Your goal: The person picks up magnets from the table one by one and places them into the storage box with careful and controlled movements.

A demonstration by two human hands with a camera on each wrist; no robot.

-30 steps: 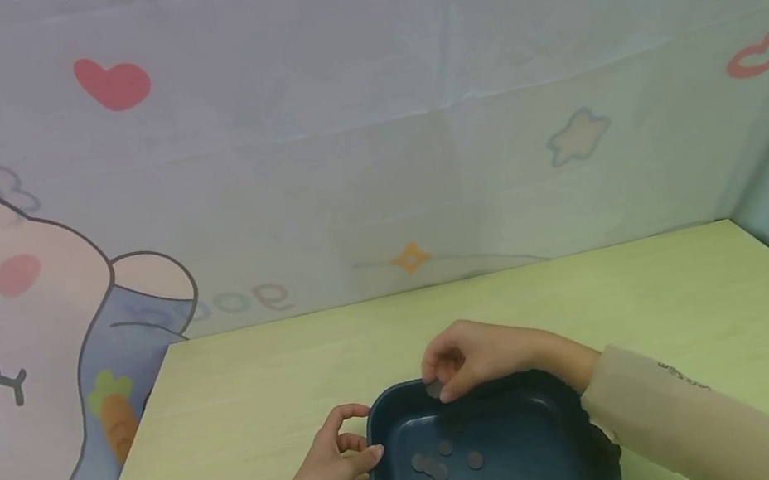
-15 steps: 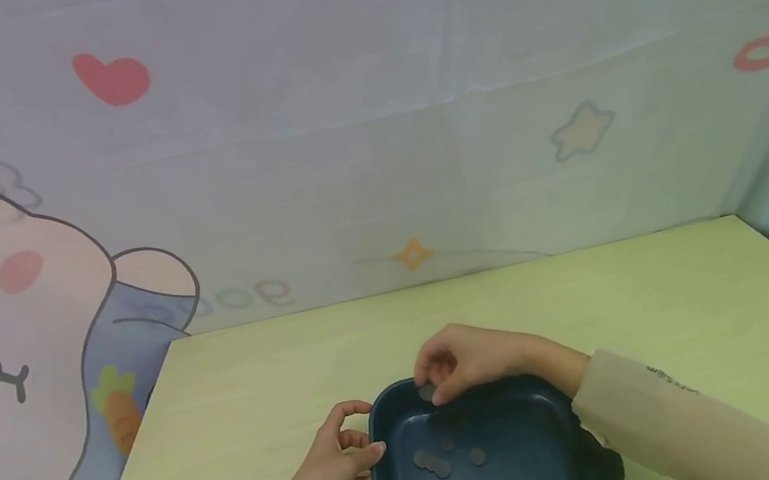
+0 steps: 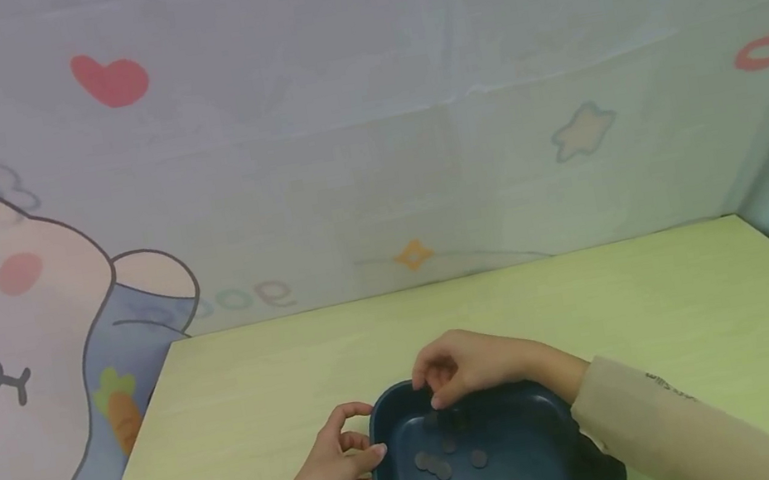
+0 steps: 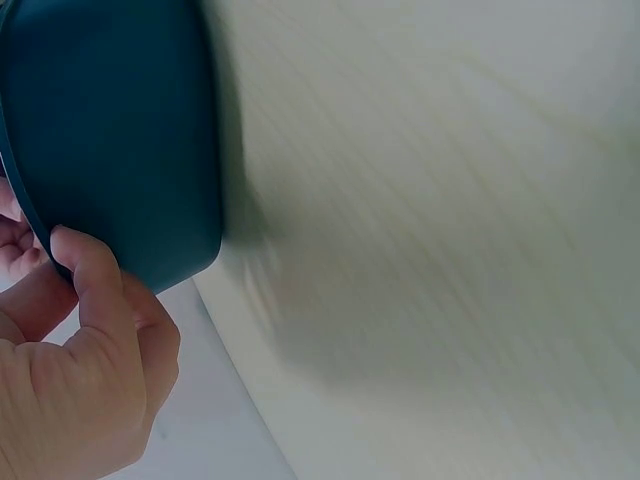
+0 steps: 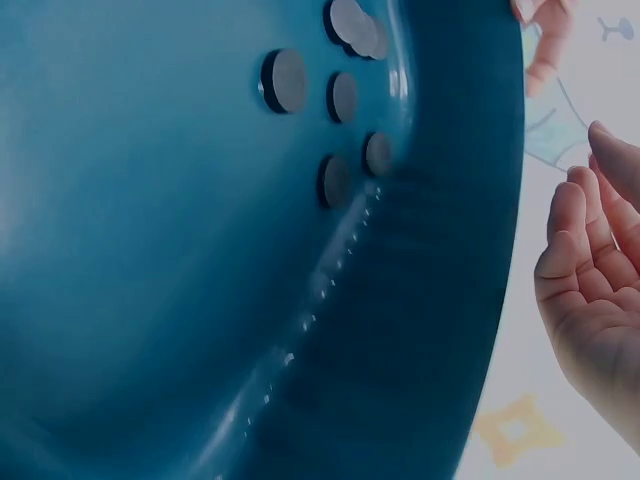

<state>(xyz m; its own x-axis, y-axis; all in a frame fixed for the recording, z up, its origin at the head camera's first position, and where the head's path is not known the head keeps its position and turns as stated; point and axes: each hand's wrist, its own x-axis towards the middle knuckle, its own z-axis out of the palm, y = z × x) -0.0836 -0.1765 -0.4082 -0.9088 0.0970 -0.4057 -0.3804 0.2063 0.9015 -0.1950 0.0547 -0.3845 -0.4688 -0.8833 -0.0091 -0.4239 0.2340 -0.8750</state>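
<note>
A dark blue basin (image 3: 519, 470) stands at the near side of the table. My left hand (image 3: 336, 457) pinches its left rim, thumb inside and fingers outside, as the left wrist view shows with the hand (image 4: 90, 370) at the basin wall (image 4: 120, 150). Over the far left rim hovers my right hand (image 3: 475, 361), its fingers loosely bent. In the right wrist view that hand (image 5: 600, 270) has nothing between thumb and fingers. Several grey coins (image 5: 288, 80) lie on the basin floor, some overlapping; one coin (image 5: 377, 153) is close to the wall.
The pale yellow-green table (image 3: 270, 375) extends behind and to both sides of the basin. A cloth backdrop (image 3: 334, 114) with cartoon prints hangs at its far edge. Small bright specks line the basin's inner bottom edge in the right wrist view.
The coin that my right fingers pinched has been let go into the basin. My right hand has shifted slightly left and nearer. The left hand keeps its hold on the rim.
</note>
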